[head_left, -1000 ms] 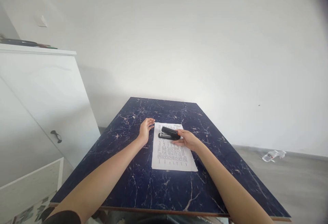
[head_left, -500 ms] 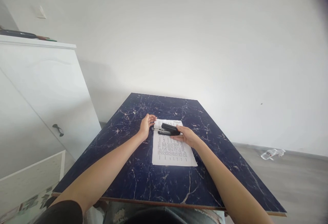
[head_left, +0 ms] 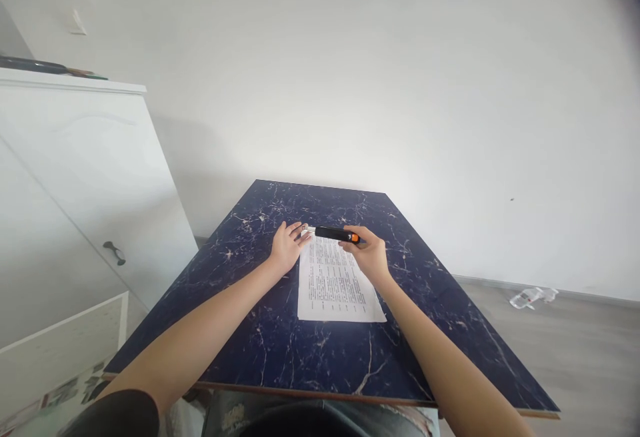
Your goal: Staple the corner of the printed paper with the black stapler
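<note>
Gripping a black, orange-ended stapler (head_left: pixel 333 233), silver metal strip (head_left: pixel 311 229) protruding, above white printed paper (head_left: pixel 335 284), the right hand (head_left: pixel 371 252) faces a spread-fingered left hand (head_left: pixel 287 247), no staple discernible.

White cabinet (head_left: pixel 75 177) with dark handle (head_left: pixel 115 253), clear plastic (head_left: pixel 525 298) on gray floor (head_left: pixel 575 357).

The left sleeve (head_left: pixel 120 416) is black, the trousers (head_left: pixel 218 417) dark with pale, frayed patches.
</note>
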The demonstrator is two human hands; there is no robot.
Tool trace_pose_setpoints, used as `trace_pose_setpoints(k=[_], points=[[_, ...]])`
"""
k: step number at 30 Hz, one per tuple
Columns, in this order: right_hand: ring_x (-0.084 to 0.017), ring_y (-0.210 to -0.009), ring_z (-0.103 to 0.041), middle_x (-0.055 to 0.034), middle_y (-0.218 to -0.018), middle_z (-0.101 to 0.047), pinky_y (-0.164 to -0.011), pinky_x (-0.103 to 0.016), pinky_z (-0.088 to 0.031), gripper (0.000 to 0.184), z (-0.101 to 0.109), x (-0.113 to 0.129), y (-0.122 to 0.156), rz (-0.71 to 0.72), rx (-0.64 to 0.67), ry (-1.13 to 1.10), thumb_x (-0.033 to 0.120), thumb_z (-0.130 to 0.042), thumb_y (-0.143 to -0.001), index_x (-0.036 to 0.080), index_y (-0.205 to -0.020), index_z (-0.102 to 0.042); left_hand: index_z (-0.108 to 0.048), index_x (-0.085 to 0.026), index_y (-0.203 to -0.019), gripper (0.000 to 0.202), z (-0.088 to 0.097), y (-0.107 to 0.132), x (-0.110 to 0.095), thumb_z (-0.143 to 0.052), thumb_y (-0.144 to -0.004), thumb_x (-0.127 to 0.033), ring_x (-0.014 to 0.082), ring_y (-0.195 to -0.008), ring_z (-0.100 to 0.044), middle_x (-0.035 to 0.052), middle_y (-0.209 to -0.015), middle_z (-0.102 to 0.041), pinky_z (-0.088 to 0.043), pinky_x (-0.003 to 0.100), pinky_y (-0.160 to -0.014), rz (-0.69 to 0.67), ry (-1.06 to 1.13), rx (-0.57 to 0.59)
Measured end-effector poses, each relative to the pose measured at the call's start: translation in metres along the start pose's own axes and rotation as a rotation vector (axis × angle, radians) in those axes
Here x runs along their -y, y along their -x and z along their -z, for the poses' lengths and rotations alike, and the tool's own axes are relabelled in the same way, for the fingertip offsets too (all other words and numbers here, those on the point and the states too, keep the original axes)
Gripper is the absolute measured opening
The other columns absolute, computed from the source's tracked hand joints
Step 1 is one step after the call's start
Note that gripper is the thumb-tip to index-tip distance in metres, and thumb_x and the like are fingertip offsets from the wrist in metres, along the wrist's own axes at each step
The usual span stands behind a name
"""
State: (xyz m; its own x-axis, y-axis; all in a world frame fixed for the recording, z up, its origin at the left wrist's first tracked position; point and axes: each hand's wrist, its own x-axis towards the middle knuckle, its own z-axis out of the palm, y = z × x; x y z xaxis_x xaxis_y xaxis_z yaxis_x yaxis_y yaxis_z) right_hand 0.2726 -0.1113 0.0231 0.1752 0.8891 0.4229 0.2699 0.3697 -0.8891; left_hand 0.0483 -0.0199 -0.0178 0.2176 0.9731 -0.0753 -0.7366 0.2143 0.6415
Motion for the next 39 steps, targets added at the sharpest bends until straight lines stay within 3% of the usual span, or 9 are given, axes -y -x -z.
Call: trace_pose_setpoints(k=[5,12,17,21,23,26,28,33,39], points=[[-0.029,-0.125,-0.065,-0.0063,-0.136,-0.068,-0.106,-0.048,-0.059,0.028,-0.014,0.002,0.012,0.327,0.041,0.189,0.028,-0.064,-0.091,0.028,-0.114,-0.079,-0.064,-0.018,-0.102,0.034,-0.003,0.005,0.002,-0.047,-0.102,-0.048,0.0281,-0.102,-0.071,0.0152,-0.104,-0.071,-0.056,0.045,-0.096,0.042,0.048,0.052],[-0.025,-0.129,-0.064,0.0020,-0.146,-0.062,-0.116,-0.040,-0.051,0.037,-0.018,-0.008,0.021,0.341,0.237,0.292,0.029,-0.049,-0.102,0.035,-0.125,-0.077,-0.068,-0.017,-0.105,0.042,-0.001,0.004,0.002,-0.049,-0.099,-0.054,0.0324,-0.100,-0.072,0.0174,-0.108,-0.073,-0.057,0.051,-0.091,0.038,-0.008,0.075],[-0.026,-0.131,-0.062,-0.0015,-0.143,-0.064,-0.117,-0.044,-0.050,0.034,-0.019,-0.003,0.021,0.374,0.110,0.283,0.027,-0.053,-0.099,0.032,-0.124,-0.077,-0.067,-0.015,-0.092,0.036,-0.004,-0.001,0.003,-0.046,-0.104,-0.042,0.0221,-0.074,-0.068,0.0101,-0.080,-0.069,-0.058,0.040,-0.079,0.003,-0.016,-0.027],[-0.029,-0.122,-0.066,-0.0083,-0.137,-0.067,-0.105,-0.046,-0.059,0.032,-0.017,0.002,0.016,0.225,-0.084,0.158,0.032,-0.068,-0.091,0.026,-0.122,-0.075,-0.058,-0.018,-0.077,0.032,-0.003,0.001,-0.001,-0.053,-0.101,-0.039,0.0148,-0.061,-0.060,0.0036,-0.067,-0.059,-0.054,0.030,-0.063,-0.062,-0.043,-0.057],[-0.029,-0.112,-0.071,-0.0098,-0.131,-0.069,-0.099,-0.046,-0.062,0.037,-0.014,-0.002,0.011,0.067,-0.128,0.067,0.034,-0.075,-0.086,0.024,-0.121,-0.074,-0.052,-0.019,-0.070,0.035,-0.003,0.005,-0.005,-0.057,-0.099,-0.038,0.0095,-0.047,-0.046,-0.0016,-0.059,-0.047,-0.041,0.024,-0.048,-0.078,-0.062,-0.036],[-0.028,-0.097,-0.076,-0.0092,-0.112,-0.074,-0.094,-0.047,-0.065,0.043,-0.011,-0.014,0.004,-0.171,-0.115,-0.124,0.035,-0.085,-0.076,0.020,-0.116,-0.074,-0.042,-0.020,-0.063,0.042,-0.007,0.015,-0.011,-0.059,-0.097,-0.037,0.0071,-0.042,-0.022,-0.0062,-0.054,-0.025,-0.020,0.022,-0.040,-0.131,-0.100,0.112],[-0.027,-0.091,-0.078,-0.0075,-0.101,-0.075,-0.092,-0.045,-0.066,0.045,-0.010,-0.022,0.002,-0.288,-0.075,-0.253,0.033,-0.088,-0.072,0.017,-0.111,-0.073,-0.040,-0.020,-0.062,0.043,-0.012,0.021,-0.012,-0.060,-0.095,-0.038,0.0082,-0.044,-0.017,-0.0063,-0.056,-0.020,-0.017,0.024,-0.042,-0.163,-0.125,0.237],[-0.027,-0.092,-0.079,-0.0073,-0.095,-0.077,-0.095,-0.040,-0.065,0.035,-0.010,-0.033,0.002,-0.448,0.050,-0.388,0.025,-0.086,-0.076,0.017,-0.108,-0.074,-0.054,-0.019,-0.072,0.022,-0.025,0.032,-0.007,-0.061,-0.089,-0.030,0.0106,-0.053,-0.025,-0.0026,-0.064,-0.032,-0.022,0.025,-0.047,-0.132,-0.114,0.370],[-0.026,-0.086,-0.080,-0.0054,-0.088,-0.077,-0.093,-0.040,-0.066,0.030,-0.012,-0.046,0.002,-0.507,0.062,-0.428,0.020,-0.085,-0.074,0.018,-0.101,-0.073,-0.060,-0.018,-0.078,0.006,-0.037,0.042,-0.005,-0.056,-0.082,-0.018,0.0129,-0.061,-0.039,0.0022,-0.075,-0.046,-0.033,0.028,-0.052,-0.052,-0.137,0.385]])
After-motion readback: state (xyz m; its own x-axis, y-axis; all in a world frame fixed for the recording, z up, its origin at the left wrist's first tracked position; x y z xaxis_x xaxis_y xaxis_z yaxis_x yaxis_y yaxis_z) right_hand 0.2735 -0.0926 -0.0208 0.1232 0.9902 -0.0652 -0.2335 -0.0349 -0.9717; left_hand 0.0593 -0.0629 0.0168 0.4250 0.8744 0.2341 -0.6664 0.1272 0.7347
